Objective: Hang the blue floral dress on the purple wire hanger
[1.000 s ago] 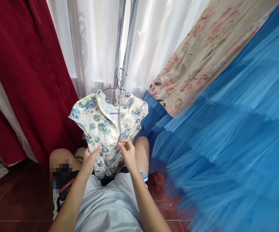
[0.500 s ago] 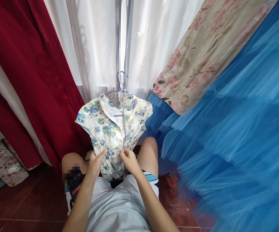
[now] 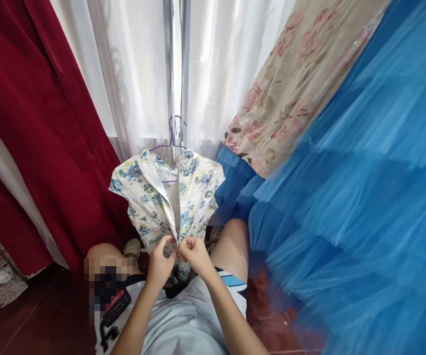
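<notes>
A white floral dress (image 3: 149, 197) with blue flowers hangs from a purple hanger (image 3: 172, 140) in front of me, its front parted from the collar down to my fingers. My left hand (image 3: 162, 259) pinches one front edge of the dress near the waist. Beside it, almost touching, my right hand (image 3: 195, 254) has thumb and finger closed on the other edge. Both hands meet at the bottom of the opening; any fastener there is too small to make out. The lower dress bunches between my knees, partly hidden by my hands.
Dark red fabric (image 3: 50, 133) hangs at the left, and white curtains (image 3: 139, 69) are behind the hanger. To the right are a beige floral cloth (image 3: 272, 103) and a wide blue tulle skirt (image 3: 345, 207). A black device (image 3: 116, 308) rests on my left thigh, over the red tiled floor (image 3: 46, 315).
My left hand has moved right from the dress's side to the front edge, meeting my right hand. The dress front now gapes wider. The view has shifted slightly.
</notes>
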`<state>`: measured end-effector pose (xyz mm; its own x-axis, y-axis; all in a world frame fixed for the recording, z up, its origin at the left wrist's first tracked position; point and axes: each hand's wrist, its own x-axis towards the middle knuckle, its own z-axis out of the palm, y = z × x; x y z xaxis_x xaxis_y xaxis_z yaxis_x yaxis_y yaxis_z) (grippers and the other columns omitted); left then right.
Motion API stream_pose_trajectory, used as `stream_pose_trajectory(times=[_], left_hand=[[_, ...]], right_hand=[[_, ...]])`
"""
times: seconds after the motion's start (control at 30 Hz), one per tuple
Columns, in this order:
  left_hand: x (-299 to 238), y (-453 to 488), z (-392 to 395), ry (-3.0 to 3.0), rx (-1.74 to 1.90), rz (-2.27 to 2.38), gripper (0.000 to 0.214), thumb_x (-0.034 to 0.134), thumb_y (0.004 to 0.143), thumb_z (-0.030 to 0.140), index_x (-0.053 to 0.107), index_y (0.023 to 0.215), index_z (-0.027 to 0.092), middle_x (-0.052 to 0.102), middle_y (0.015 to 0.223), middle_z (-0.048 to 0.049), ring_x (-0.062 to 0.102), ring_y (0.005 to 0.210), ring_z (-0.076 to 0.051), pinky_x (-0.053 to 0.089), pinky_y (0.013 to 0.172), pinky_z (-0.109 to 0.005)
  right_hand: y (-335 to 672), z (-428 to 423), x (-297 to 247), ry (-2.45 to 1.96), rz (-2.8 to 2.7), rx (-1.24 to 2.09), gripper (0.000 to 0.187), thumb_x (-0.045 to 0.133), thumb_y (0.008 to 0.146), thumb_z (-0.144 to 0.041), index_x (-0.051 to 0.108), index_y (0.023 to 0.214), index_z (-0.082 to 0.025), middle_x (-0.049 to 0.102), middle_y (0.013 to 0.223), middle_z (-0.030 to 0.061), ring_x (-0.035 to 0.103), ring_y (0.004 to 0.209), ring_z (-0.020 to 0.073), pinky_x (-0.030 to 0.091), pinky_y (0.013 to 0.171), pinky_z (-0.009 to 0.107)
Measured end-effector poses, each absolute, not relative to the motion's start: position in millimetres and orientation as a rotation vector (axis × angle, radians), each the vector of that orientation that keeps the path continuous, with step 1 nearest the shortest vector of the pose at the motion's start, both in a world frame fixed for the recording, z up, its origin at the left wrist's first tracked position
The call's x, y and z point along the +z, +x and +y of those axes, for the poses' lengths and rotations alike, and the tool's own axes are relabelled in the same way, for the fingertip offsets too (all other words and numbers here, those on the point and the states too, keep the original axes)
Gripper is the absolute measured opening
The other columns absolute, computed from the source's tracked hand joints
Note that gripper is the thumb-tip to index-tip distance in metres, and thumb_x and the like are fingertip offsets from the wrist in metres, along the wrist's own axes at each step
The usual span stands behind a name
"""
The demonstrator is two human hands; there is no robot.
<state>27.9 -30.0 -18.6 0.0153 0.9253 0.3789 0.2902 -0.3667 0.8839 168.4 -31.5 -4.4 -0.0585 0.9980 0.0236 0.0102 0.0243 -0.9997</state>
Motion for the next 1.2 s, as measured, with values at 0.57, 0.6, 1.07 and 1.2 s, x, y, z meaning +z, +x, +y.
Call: stream_pose_trajectory(times=[0.57,0.6,1.07,1.2], left_hand=[[-14.1,19.1,-33.1,2.061,0.960,1.324,0.011,0.055,0.081,0.019,0.054,0.070,0.020,0.064,0.067,-0.0006,0.063,0.067,-0.017,0.041,0.063,-0.024],[-16.3,17.1,-33.3,2.046,0.958,1.318,0.011,0.055,0.081,0.020,0.054,0.070,0.020,0.064,0.066,-0.0005,0.063,0.066,-0.017,0.042,0.063,-0.024],[183.6,9.9,66.5,2.324,1.579,1.013,0.032,0.049,0.096,0.035,0.062,0.121,0.020,0.066,0.084,-0.0024,0.059,0.069,-0.014,0.046,0.069,-0.026],[213.1,24.6,83.0,2.530,1.571,0.957,0.022,0.052,0.094,0.031,0.066,0.086,0.017,0.065,0.078,-0.0023,0.058,0.071,-0.015,0.043,0.068,-0.025]], right_hand=[[168.1,96.5,194.8,-0.703,-0.905,1.246,0.011,0.061,0.065,-0.023,0.064,0.065,-0.012,0.046,0.050,-0.0056,0.032,0.042,0.0031,0.018,0.038,0.017],[166.9,100.4,201.0,-0.707,-0.903,1.244,0.010,0.061,0.065,-0.022,0.063,0.065,-0.012,0.047,0.050,-0.0055,0.032,0.042,0.0029,0.018,0.038,0.017],[173.1,71.2,186.7,-0.731,-1.325,0.857,0.015,0.062,0.075,-0.029,0.055,0.066,-0.019,0.051,0.043,-0.0060,0.043,0.039,0.0088,0.032,0.042,0.021],[166.7,78.2,180.6,-0.741,-1.307,0.764,0.021,0.061,0.075,-0.029,0.047,0.062,-0.020,0.046,0.045,-0.0073,0.038,0.041,0.0074,0.028,0.044,0.021]])
